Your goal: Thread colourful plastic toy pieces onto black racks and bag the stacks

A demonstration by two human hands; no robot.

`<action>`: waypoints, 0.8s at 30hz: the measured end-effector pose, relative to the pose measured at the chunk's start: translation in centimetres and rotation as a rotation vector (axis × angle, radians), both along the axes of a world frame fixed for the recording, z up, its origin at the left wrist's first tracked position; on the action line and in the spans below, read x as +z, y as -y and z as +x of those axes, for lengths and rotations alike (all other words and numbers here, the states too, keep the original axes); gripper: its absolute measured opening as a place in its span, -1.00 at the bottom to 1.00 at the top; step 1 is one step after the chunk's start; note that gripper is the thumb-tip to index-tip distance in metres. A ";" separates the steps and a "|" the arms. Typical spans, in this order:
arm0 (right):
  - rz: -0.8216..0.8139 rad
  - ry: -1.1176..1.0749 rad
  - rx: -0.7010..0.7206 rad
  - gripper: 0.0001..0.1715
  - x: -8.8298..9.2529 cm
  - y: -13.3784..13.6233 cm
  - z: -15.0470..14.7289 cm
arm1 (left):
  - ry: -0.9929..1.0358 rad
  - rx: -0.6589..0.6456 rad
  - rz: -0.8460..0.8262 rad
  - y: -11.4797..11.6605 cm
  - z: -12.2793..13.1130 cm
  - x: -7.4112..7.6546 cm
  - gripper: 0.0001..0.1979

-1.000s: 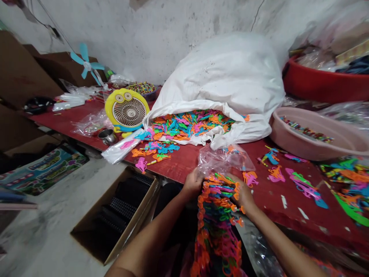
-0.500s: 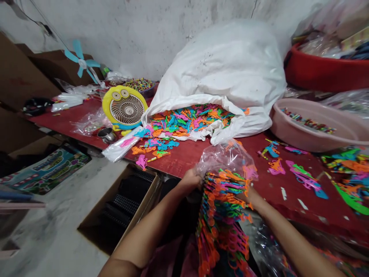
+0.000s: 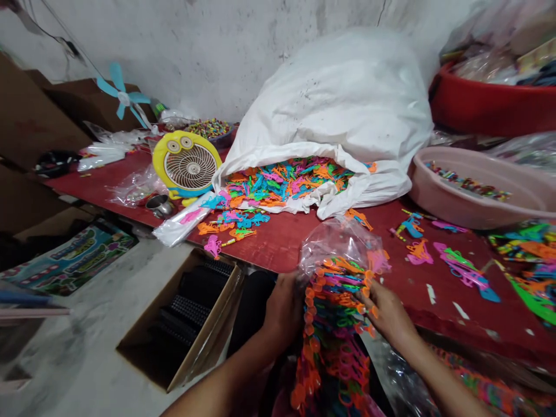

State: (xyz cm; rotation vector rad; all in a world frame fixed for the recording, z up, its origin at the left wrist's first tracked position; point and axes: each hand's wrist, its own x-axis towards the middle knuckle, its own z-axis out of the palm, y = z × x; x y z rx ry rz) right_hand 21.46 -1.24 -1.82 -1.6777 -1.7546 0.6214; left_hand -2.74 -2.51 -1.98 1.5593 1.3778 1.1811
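A tall stack of bright plastic toy pieces [image 3: 336, 324] in orange, pink, green and blue stands between my hands at the near edge of the red table [image 3: 282, 240]. A clear plastic bag [image 3: 341, 240] covers the stack's top. My left hand [image 3: 284, 304] grips the stack and bag from the left side. On the right side, my right hand [image 3: 386, 313] presses against the stack with its fingers curled on the pieces.
A big white sack [image 3: 343, 110] spills coloured pieces [image 3: 286, 179] behind. A yellow fan [image 3: 186, 165], a metal cup [image 3: 158, 204], a pink basin [image 3: 473, 197] and a red tub [image 3: 490, 107] stand around. Loose toys [image 3: 460, 269] lie right. An open cardboard box [image 3: 191, 315] sits on the floor.
The stack has sunk a little toward me and the bag has come lower over its top. Both hands have slid down the stack's sides.
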 end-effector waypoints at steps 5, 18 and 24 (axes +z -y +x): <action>0.181 -0.023 -0.165 -0.70 1.3 0.5 -0.8 | 0.056 0.041 0.174 -1.5 0.7 1.3 -0.64; 0.416 -0.056 -0.078 -0.78 3.2 -0.4 -1.0 | 0.218 0.109 0.208 -3.3 1.4 2.8 -0.76; 0.538 0.043 -0.098 -0.84 3.7 -0.1 -0.6 | 0.065 0.018 0.446 -4.5 0.3 4.3 -0.76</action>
